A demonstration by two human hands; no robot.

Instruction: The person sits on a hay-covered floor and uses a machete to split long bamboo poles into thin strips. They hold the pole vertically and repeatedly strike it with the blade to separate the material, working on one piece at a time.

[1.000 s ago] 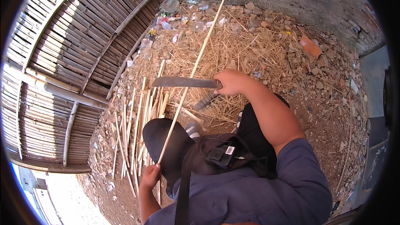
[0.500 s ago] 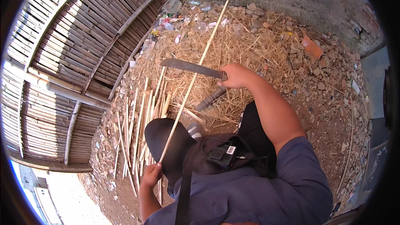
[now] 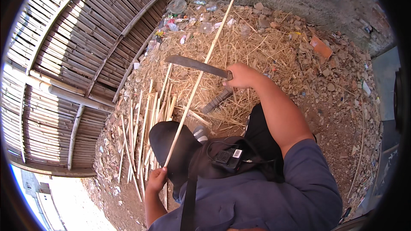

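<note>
My right hand (image 3: 240, 77) wraps around the handle of the machete (image 3: 188, 63), hiding most of the grip, and I can't tell whether the blade touches the bamboo strip (image 3: 190, 102) it crosses. A ribbed dark piece (image 3: 217, 101) just below that hand is partly covered. Compared with 1 second ago, the blade slants more, its tip farther out. My left hand (image 3: 157, 179) pinches the strip's near end; long, narrow, pale yellow, it runs past my dark-covered knee (image 3: 160, 139) and out above the straw (image 3: 257, 47).
</note>
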